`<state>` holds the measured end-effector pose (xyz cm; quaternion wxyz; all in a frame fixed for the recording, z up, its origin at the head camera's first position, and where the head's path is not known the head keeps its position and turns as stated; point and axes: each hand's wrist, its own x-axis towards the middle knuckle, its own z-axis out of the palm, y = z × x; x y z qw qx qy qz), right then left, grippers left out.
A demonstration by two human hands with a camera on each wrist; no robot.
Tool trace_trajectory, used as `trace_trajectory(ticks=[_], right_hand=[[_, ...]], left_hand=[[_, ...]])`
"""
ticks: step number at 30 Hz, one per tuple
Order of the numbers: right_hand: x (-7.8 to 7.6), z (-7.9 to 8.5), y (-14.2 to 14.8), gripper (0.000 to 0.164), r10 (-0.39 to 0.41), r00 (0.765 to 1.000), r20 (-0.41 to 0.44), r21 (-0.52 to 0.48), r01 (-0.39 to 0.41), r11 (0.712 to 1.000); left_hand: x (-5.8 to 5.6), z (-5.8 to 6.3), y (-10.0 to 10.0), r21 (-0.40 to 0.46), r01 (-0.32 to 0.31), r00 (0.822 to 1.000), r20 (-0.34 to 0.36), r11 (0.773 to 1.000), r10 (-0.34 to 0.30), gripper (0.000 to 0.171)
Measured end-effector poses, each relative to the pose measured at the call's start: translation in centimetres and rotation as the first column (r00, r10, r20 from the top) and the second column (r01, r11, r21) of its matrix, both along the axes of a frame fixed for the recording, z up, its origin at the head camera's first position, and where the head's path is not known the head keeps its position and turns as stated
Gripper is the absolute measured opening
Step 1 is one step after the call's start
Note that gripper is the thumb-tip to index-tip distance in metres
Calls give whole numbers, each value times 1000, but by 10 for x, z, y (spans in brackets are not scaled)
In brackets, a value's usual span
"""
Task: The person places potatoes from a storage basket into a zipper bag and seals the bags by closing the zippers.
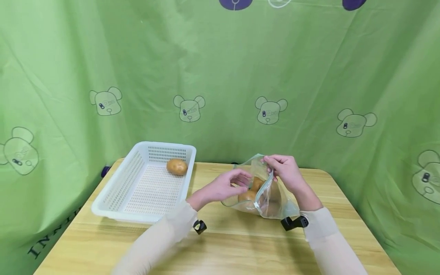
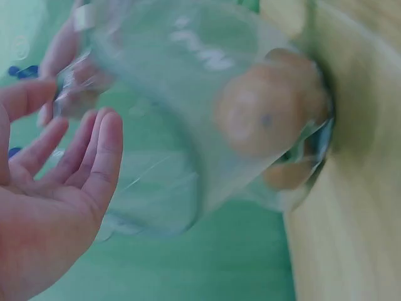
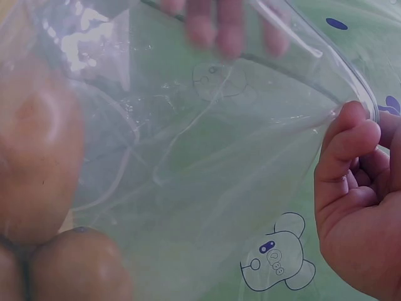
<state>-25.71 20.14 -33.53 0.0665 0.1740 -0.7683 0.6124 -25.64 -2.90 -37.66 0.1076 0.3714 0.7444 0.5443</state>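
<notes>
A clear zip bag (image 1: 271,200) with several brown potatoes (image 3: 37,150) inside stands on the right half of the table. My right hand (image 1: 284,172) pinches the bag's rim at its upper right corner, also plain in the right wrist view. At the bag's mouth is my left hand (image 1: 229,186), its fingers loosely bent with nothing between them. In the left wrist view the left palm (image 2: 56,219) faces the open mouth, the fingers apart from the potatoes. One more potato (image 1: 177,167) lies in the white plastic basket (image 1: 99,206) on the left, near its far right corner.
The wooden table (image 1: 227,244) carries the basket and the bag. A green curtain (image 1: 220,76) with bear-head prints hangs close behind the table and along both sides. Black wrist cameras (image 1: 294,222) are strapped below each hand.
</notes>
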Motion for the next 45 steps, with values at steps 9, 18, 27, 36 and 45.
trace_trajectory(ticks=[9,18,27,36,45], right_hand=[[1,0,1,37,3,1000,6,1,-3,1000],[3,1,1,36,14,1000,7,-10,-14,1000],[3,-1,4,35,6,1000,9,18,-7,1000],[4,-2,7,35,14,1000,6,12,-14,1000],[7,-2,8,27,23,1000,8,0,-23,1000]], left_hand=[[-20,25,-58,26,-29,997,-67,999,30,39],[-59,24,-119,-28,-282,958,-70,959,279,42],[-93,-3,-154,-116,-425,904,-108,898,414,48],[-114,-36,-177,-231,-439,898,-117,868,423,58],[-119,-56,-183,-266,-402,915,-87,876,393,68]])
